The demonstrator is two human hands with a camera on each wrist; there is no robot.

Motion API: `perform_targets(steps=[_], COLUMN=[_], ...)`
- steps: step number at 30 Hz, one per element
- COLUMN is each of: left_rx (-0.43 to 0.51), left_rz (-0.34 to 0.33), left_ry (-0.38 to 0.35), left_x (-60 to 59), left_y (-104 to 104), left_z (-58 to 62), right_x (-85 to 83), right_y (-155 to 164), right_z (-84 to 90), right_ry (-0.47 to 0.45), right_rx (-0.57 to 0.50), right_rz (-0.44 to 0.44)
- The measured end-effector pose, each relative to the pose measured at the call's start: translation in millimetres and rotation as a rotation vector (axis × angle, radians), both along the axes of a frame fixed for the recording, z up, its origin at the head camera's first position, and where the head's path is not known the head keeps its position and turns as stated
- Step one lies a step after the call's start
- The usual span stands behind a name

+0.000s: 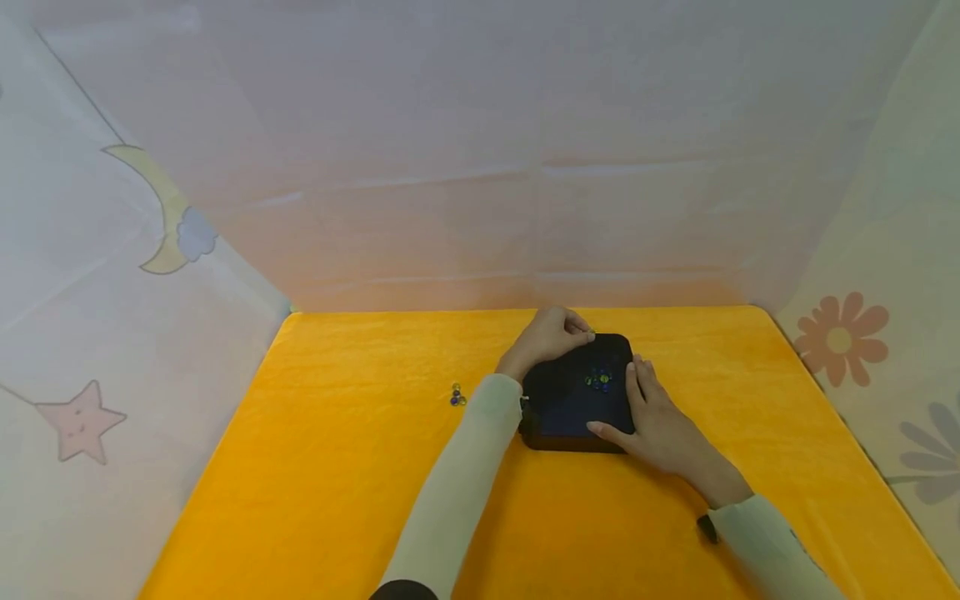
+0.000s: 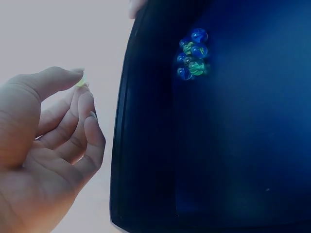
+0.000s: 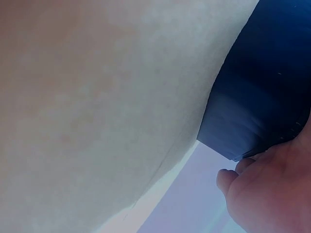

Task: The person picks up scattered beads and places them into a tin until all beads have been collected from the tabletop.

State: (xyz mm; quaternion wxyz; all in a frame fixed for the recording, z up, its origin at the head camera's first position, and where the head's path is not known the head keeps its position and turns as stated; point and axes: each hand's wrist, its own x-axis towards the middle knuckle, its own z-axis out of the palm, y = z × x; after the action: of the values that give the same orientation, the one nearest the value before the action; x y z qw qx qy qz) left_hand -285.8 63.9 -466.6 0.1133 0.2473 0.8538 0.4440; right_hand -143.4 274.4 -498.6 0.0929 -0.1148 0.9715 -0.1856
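A black square tray (image 1: 570, 408) sits on the yellow table, with several blue and green marbles (image 1: 597, 380) clustered inside it. My left hand (image 1: 585, 336) hovers at the tray's far left corner. In the left wrist view the left hand (image 2: 80, 83) pinches a small yellow-green marble (image 2: 80, 82) between thumb and fingertips, just outside the tray's rim (image 2: 122, 111); the marble cluster (image 2: 193, 56) lies beyond. My right hand (image 1: 626, 400) rests on the tray's near right corner, fingers straight along the right rim and thumb along the front. The right wrist view shows only that corner (image 3: 257, 102) and part of the hand.
A few loose marbles (image 1: 456, 396) lie on the yellow tablecloth (image 1: 337, 467) to the left of my left forearm. Pale fabric walls printed with a moon, a star and flowers enclose the table at the back and both sides.
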Motion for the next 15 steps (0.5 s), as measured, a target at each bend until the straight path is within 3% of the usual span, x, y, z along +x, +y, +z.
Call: perform_targets(steps=[15], left_rx=[-0.019], left_rz=[-0.017], left_ry=[-0.015], left_x=[-7.1], left_y=[2.7], left_z=[-1.4], right_x=[-1.4], right_y=[1.5], right_z=[-3.3], right_ry=[0.01], right_rx=[0.004], right_rz=[-0.003])
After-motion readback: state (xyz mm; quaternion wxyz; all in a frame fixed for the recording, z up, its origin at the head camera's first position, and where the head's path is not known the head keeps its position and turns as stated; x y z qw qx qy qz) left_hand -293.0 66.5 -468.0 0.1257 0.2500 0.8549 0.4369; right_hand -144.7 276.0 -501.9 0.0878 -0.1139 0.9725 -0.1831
